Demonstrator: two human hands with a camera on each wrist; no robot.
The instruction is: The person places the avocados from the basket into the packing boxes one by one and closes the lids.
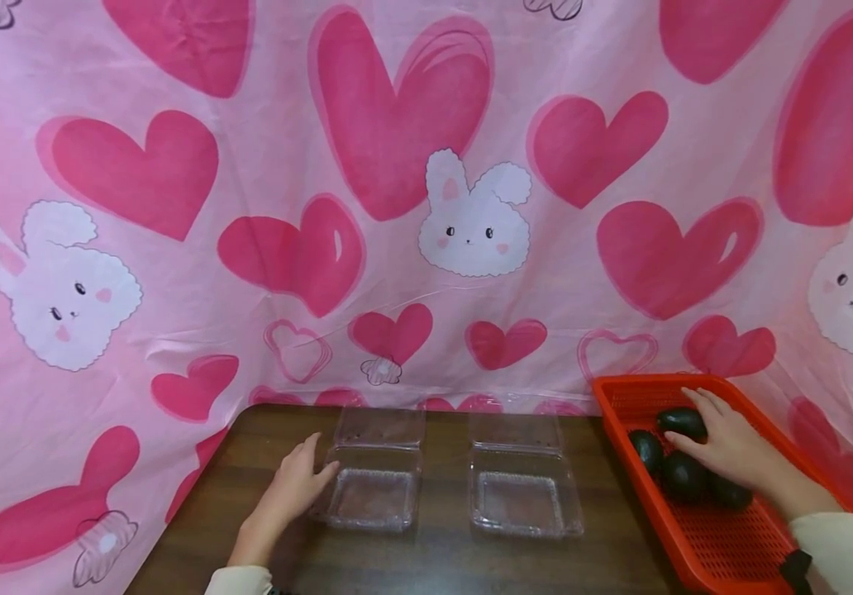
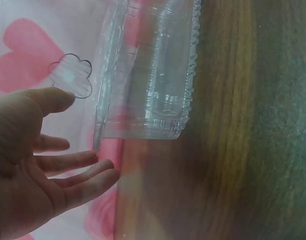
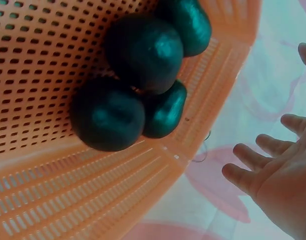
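Observation:
My right hand [image 1: 727, 446] hovers over the orange-red plastic basket [image 1: 650, 497], fingers spread above several dark green avocados [image 1: 685, 479]. One avocado [image 1: 682, 423] lies right by its thumb and fingertips in the head view. In the right wrist view that hand [image 3: 282, 175] shows stretched fingers with nothing between them, apart from the avocados [image 3: 143, 52]. On the left, my left hand [image 1: 296, 479] is beside a clear hinged plastic box [image 1: 374, 496] with its lid folded back. The left wrist view has its fingers [image 2: 80, 187] loosely extended near the box's edge [image 2: 187, 95], gripping nothing.
A second clear box [image 1: 523, 500], also with its lid laid back, sits right of the first on the brown wooden table [image 1: 441, 562]. The basket stands at the table's right side. Pink cloth [image 1: 397, 281] with hearts and rabbits hangs behind and at both sides.

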